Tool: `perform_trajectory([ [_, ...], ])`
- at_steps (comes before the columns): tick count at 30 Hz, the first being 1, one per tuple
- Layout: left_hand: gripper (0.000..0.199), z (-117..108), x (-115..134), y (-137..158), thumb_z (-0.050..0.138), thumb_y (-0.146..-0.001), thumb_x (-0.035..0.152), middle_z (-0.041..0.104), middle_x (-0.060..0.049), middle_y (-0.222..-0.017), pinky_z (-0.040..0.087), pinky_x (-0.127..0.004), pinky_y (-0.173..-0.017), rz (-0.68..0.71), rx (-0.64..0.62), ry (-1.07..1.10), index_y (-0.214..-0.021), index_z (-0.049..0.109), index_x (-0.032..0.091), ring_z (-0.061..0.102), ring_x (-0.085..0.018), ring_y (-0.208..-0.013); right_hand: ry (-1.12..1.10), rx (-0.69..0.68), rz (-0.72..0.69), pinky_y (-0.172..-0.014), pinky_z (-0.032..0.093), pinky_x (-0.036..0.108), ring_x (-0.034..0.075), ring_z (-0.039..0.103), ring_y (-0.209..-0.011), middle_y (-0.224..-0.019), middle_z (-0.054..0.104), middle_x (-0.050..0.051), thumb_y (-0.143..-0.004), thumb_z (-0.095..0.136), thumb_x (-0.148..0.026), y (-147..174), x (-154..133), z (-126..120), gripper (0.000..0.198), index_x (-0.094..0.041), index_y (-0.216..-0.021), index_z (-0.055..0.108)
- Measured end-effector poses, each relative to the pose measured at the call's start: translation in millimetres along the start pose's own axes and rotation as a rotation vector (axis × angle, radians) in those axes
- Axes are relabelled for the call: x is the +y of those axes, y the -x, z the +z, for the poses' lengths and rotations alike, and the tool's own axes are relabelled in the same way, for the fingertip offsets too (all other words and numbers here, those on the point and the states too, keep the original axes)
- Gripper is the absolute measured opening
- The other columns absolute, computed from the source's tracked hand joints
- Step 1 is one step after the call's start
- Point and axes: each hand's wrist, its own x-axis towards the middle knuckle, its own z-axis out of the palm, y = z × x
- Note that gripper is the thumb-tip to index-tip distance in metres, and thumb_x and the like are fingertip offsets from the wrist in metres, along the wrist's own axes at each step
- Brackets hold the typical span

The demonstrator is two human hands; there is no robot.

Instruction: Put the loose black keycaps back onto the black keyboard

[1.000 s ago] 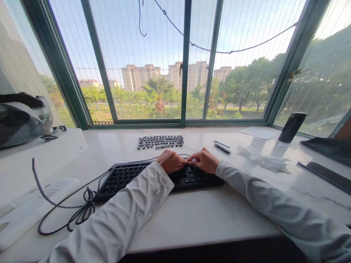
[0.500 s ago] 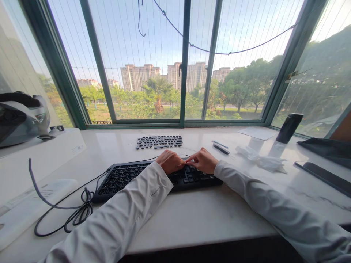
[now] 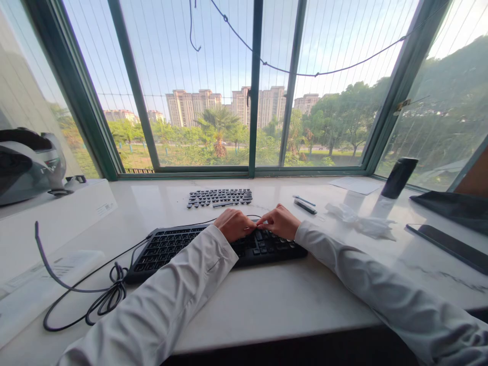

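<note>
Compared with one second ago, the whole view is shifted slightly, while the left hand (image 3: pixel 234 225) and the right hand (image 3: pixel 280 222) stay at the keyboard's far side, fingertips pinched together; I cannot tell whether they grasp something. The black keyboard (image 3: pixel 168 247) lies face up on the white counter (image 3: pixel 274 300), its long axis left to right, its left end slightly nearer.

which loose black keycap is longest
The black bar-shaped keycap in the row nearest the black rectangular keyboard; the other loose black keycaps are shorter.
</note>
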Motion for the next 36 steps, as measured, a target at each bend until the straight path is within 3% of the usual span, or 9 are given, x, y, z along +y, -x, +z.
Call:
perform_trajectory([
  [5, 0.023, 4, -3, 1, 0.051, -0.084, 0.042, 0.071, -0.002, -0.069, 0.028, -0.023, -0.051, -0.041, 0.034, 0.103, -0.091, 0.072, 0.035, 0.060, -0.014, -0.060, -0.095, -0.037, 0.043, -0.052, 0.025, 0.022, 0.006, 0.032, -0.046, -0.042, 0.045, -0.006, -0.076, 0.063, -0.037, -1, 5, 0, 0.024, -0.021, -0.088, 0.075],
  [11, 0.022, 7, -7, 3, 0.055, -0.082, 0.040, 0.072, -0.001, -0.074, 0.033, -0.020, -0.055, -0.093, 0.053, 0.246, -0.093, 0.072, 0.034, 0.063, -0.012, -0.067, -0.128, -0.015, 0.035, -0.052, 0.025, 0.022, 0.006, 0.030, -0.046, -0.042, 0.043, -0.006, -0.075, 0.063, -0.038, -1, 7, 3, 0.024, -0.021, -0.086, 0.075],
  [19, 0.024, 6, -10, 3, 0.052, -0.084, 0.039, 0.072, -0.002, -0.071, 0.031, -0.022, -0.053, -0.005, 0.020, 0.141, -0.096, 0.072, 0.032, 0.062, -0.012, -0.064, -0.086, 0.019, -0.030, -0.063, 0.031, 0.023, 0.005, 0.034, -0.045, -0.041, 0.043, -0.007, -0.076, 0.063, -0.040, -3, 13, 8, 0.022, -0.024, -0.087, 0.075],
  [29, 0.025, 7, -10, 4, 0.048, -0.086, 0.039, 0.071, -0.002, -0.071, 0.029, -0.022, -0.051, 0.033, 0.014, 0.068, -0.096, 0.071, 0.034, 0.061, -0.013, -0.060, -0.224, -0.057, 0.042, -0.048, 0.023, 0.021, 0.005, 0.029, -0.045, -0.043, 0.036, -0.008, -0.075, 0.062, -0.042, -4, 15, 6, 0.031, -0.018, -0.089, 0.074],
  [36, 0.024, 10, -10, 4, 0.051, -0.085, 0.037, 0.072, -0.002, -0.076, 0.034, -0.020, -0.056, -0.040, 0.044, 0.144, -0.098, 0.071, 0.033, 0.064, -0.013, -0.068, -0.369, -0.177, 0.181, -0.046, 0.022, 0.022, 0.006, 0.034, -0.044, -0.042, 0.043, -0.006, -0.076, 0.058, -0.051, -4, 14, 4, 0.044, -0.015, -0.096, 0.072],
])
